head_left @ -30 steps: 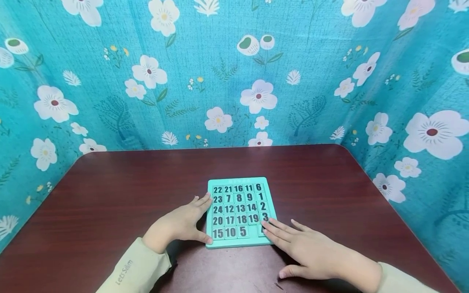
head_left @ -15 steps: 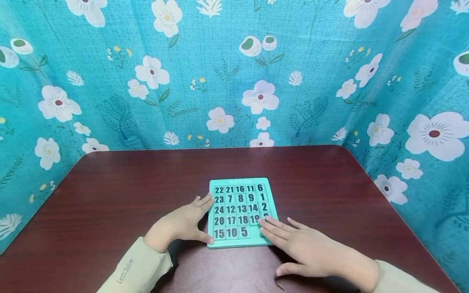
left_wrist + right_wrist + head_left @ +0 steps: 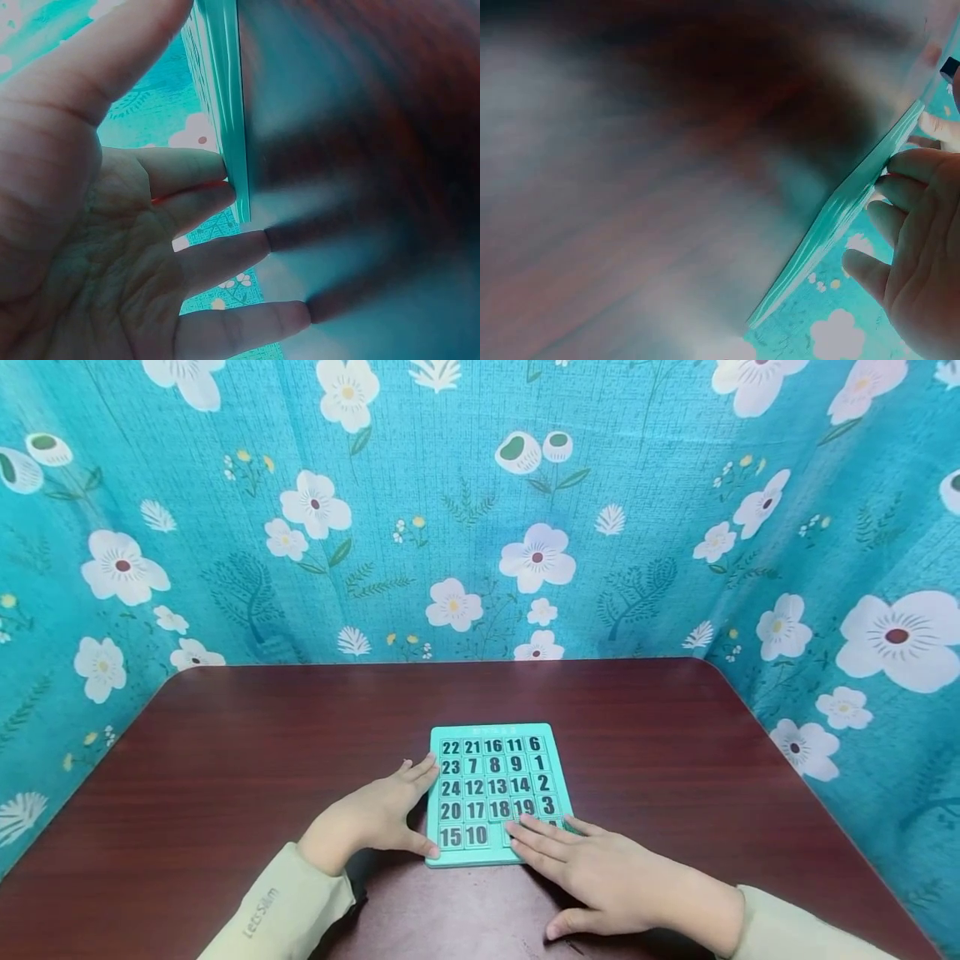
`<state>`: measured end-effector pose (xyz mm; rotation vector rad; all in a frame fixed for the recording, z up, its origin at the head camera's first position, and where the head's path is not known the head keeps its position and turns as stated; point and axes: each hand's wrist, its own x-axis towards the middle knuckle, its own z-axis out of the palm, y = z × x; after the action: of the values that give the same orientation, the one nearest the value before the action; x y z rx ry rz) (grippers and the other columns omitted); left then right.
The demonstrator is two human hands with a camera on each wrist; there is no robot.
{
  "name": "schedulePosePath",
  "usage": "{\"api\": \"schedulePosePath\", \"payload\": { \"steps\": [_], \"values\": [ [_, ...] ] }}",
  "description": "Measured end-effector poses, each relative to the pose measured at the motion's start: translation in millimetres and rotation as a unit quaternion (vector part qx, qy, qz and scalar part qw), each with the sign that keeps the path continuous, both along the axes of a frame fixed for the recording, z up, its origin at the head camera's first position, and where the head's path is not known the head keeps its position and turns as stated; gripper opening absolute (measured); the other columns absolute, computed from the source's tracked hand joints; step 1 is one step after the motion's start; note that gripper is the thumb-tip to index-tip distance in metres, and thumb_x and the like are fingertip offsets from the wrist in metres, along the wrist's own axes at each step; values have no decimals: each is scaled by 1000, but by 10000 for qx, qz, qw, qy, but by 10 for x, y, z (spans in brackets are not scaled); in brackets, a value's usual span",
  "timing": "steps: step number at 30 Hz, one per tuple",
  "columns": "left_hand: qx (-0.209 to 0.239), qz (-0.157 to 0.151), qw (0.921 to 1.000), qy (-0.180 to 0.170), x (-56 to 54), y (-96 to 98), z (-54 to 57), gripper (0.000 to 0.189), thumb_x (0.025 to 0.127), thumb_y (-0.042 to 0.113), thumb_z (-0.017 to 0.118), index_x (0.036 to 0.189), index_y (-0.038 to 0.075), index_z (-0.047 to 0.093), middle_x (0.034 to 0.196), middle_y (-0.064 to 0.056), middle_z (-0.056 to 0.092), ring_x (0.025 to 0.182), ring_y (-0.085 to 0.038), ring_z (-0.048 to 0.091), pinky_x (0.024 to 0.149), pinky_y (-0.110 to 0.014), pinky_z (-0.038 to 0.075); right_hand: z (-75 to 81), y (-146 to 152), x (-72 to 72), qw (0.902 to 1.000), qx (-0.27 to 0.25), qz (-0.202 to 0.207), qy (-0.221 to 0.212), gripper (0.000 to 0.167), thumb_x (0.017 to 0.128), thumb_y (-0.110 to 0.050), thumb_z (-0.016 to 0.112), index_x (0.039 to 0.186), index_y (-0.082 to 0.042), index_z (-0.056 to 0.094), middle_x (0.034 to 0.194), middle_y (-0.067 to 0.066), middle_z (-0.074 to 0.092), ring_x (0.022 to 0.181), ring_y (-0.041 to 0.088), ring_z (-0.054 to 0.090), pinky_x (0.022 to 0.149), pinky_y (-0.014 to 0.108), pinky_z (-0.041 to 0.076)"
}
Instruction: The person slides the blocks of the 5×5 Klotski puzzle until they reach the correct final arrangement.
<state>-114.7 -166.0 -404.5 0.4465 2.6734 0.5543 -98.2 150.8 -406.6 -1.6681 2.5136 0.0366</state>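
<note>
A turquoise number sliding puzzle [image 3: 468, 861] lies flat on the table, its tiles bearing black numbers. My left hand [image 3: 375, 814] rests along its left side, thumb at the near-left corner and fingertips against the frame. In the left wrist view, the puzzle's side edge [image 3: 229, 112] stands by the spread fingers. My right hand [image 3: 611, 877] reaches over the near-right corner with fingers extended, the fingertips on a bottom-row tile [image 3: 506, 837] whose number they hide. A gap shows between that tile and the 10 tile [image 3: 476, 836]. The 4 tile [image 3: 553, 823] is mostly covered.
The dark reddish-brown table [image 3: 300, 718] has rounded far corners. A blue floral curtain [image 3: 450, 527] hangs behind it and along both sides.
My right hand has shifted left along the bottom row. The 5 tile, earlier beside the 10, has slid right under the fingertips, leaving a gap beside the 10. My left hand stays put.
</note>
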Motion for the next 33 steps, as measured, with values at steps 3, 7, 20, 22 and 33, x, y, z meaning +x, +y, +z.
{"api": "schedulePosePath", "payload": {
  "steps": [3, 7, 20, 22, 33],
  "values": [
    [-14, 14, 10000, 20, 1, -15, 15, 111, 72, 43, 88, 156, 4, 28, 168, -8, 15, 154, -38, 16, 118, -53, 31, 2, 86, 12, 9998, -75, -112, 138, 83, 96, -70, 38, 157, -13, 32, 165, 1, 27, 151, 22, 30, 107, 56, 43],
    [-9, 22, 10000, 24, 5, -24, 26, 111, 71, 43, 88, 156, 3, 29, 167, -9, 17, 153, -38, 16, 118, -53, 31, -4, 157, 16, 9993, -190, -154, 294, 83, 95, -70, 39, 156, -13, 34, 164, 1, 29, 150, 22, 33, 106, 56, 44],
    [-106, -8, 9999, 114, -6, 5, -21, 111, 71, 46, 88, 156, 4, 30, 167, -8, 18, 153, -39, 19, 117, -53, 33, 29, -243, -52, 9999, -70, 137, -40, 84, 96, -69, 37, 157, -12, 30, 166, 1, 22, 153, 20, 24, 110, 57, 39],
    [-113, 0, 9999, 116, -9, 13, -26, 111, 71, 46, 88, 156, 4, 30, 167, -7, 18, 153, -38, 19, 117, -53, 33, 31, -284, -72, 9998, -90, 166, -10, 84, 96, -69, 37, 157, -12, 29, 167, 1, 21, 154, 20, 23, 111, 57, 39],
    [-69, 17, 10000, 43, -13, 3, -1, 111, 71, 45, 88, 156, 4, 29, 167, -8, 17, 153, -38, 17, 118, -53, 32, 12, -323, -78, 9997, 153, 105, -154, 86, 95, -72, 34, 158, -14, 28, 167, -1, 20, 154, 18, 21, 112, 57, 37]
  ]
}}
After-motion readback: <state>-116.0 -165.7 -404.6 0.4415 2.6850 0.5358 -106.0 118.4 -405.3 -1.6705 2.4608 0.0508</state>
